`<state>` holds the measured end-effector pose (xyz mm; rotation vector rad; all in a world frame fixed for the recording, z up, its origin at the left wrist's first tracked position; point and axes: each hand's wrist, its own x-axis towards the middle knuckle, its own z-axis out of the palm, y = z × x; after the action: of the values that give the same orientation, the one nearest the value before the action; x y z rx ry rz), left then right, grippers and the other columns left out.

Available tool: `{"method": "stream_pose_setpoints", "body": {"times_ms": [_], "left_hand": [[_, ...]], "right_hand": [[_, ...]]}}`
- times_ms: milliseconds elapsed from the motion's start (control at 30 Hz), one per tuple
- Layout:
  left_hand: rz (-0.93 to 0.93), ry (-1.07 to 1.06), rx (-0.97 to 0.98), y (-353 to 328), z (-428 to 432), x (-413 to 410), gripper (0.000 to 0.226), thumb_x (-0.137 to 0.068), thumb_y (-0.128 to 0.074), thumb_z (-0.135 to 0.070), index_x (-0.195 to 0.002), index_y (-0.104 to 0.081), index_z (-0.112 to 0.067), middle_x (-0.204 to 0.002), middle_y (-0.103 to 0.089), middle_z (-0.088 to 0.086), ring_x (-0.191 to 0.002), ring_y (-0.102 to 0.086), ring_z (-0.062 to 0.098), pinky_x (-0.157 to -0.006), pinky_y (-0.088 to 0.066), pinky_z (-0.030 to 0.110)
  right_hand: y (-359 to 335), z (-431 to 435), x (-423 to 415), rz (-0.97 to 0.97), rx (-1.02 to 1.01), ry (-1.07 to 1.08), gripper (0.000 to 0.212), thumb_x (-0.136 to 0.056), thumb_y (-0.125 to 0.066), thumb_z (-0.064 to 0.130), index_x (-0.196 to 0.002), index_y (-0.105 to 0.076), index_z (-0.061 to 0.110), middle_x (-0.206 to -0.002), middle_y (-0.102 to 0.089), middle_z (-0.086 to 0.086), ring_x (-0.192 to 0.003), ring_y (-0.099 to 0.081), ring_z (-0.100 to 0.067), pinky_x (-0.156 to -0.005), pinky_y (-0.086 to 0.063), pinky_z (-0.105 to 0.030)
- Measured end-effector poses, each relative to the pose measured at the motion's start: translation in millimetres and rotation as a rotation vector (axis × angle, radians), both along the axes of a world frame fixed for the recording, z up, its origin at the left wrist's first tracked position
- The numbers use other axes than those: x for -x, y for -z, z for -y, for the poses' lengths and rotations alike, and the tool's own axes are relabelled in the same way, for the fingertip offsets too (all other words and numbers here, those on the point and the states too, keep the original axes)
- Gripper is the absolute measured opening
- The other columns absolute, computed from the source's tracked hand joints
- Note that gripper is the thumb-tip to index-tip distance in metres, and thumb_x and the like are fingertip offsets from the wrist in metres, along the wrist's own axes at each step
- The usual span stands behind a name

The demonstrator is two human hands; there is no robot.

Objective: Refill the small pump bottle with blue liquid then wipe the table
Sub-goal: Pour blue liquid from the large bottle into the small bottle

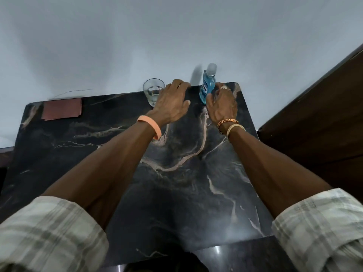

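Bottle of blue liquid (pixel 206 86) stands at the far right corner of the table (pixel 176 173); probably light, slick plastic, best held round its middle. Right hand (pixel 222 104) curls beside it, grip unclear. Left hand (pixel 172 100), fingers loosely spread, beside a glass (pixel 152 91).

blue bottle (pixel 205 89) — upright, clear cap | far-right table (pixel 176 173) edge

One black marble table (pixel 176 183). On it I count one bottle of blue liquid (pixel 206 85), one glass tumbler (pixel 152 91) and one reddish-brown cloth (pixel 61 109). Two hands: left hand (pixel 172 103), right hand (pixel 223 104). Three wristbands: one peach band (pixel 150 127) on the left, two on the right. One finger ring (pixel 224 87).
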<state>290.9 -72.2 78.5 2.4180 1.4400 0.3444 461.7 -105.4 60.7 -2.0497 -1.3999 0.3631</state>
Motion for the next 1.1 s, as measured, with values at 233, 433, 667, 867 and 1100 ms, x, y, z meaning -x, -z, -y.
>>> {"method": "stream_pose_setpoints", "body": {"times_ms": [233,433,667,867,1100], "left_hand": [[0.071,-0.045,0.252,42,-42,-42,0.063,-0.094,-0.056,-0.016,-0.151,-0.030,-0.007,-0.152,-0.039,0.017,-0.139,-0.038,0.034,-0.115,-0.033,0.046],[0.262,-0.179,0.445,61,-73,-66,0.074,-0.085,-0.052,0.004,-0.154,-0.028,-0.012,-0.159,-0.035,0.009,-0.144,-0.035,0.027,-0.117,-0.034,0.040],[0.712,-0.218,0.631,60,-79,-86,0.061,-0.083,-0.045,0.021,-0.134,-0.055,-0.010,-0.113,-0.064,-0.007,-0.106,-0.063,0.007,-0.100,-0.053,0.032],[0.852,-0.207,0.679,40,-49,-91,0.049,-0.087,-0.051,0.019,-0.126,-0.062,-0.009,-0.112,-0.070,-0.002,-0.097,-0.068,0.001,-0.083,-0.057,0.020],[0.890,-0.251,0.649,25,34,-85,0.048,-0.079,-0.054,0.014,-0.117,-0.071,-0.010,-0.110,-0.075,0.003,-0.105,-0.070,0.011,-0.075,-0.056,0.019]], "right_hand": [[43,-38,-35,-0.087,0.093,0.069,0.075,-0.084,-0.072,0.043,-0.143,-0.041,0.009,-0.134,-0.055,-0.011,-0.123,-0.052,-0.029,-0.100,-0.045,-0.039],[58,-76,-32,-0.118,0.080,-0.001,0.091,-0.081,-0.074,0.046,-0.150,-0.030,0.006,-0.152,-0.041,-0.012,-0.141,-0.037,-0.027,-0.114,-0.031,-0.037],[54,-92,-31,-0.123,0.018,-0.004,0.041,-0.088,-0.067,0.036,-0.120,-0.057,0.013,-0.116,-0.067,-0.006,-0.107,-0.064,-0.027,-0.081,-0.046,-0.026],[37,-53,-37,-0.113,-0.079,0.043,0.034,-0.088,-0.065,0.036,-0.113,-0.060,0.012,-0.107,-0.067,-0.001,-0.099,-0.063,-0.019,-0.078,-0.044,-0.023],[14,53,-39,-0.084,-0.135,0.036,0.044,-0.086,-0.065,0.040,-0.121,-0.060,0.015,-0.112,-0.070,-0.002,-0.100,-0.065,-0.018,-0.075,-0.039,-0.015]]}}
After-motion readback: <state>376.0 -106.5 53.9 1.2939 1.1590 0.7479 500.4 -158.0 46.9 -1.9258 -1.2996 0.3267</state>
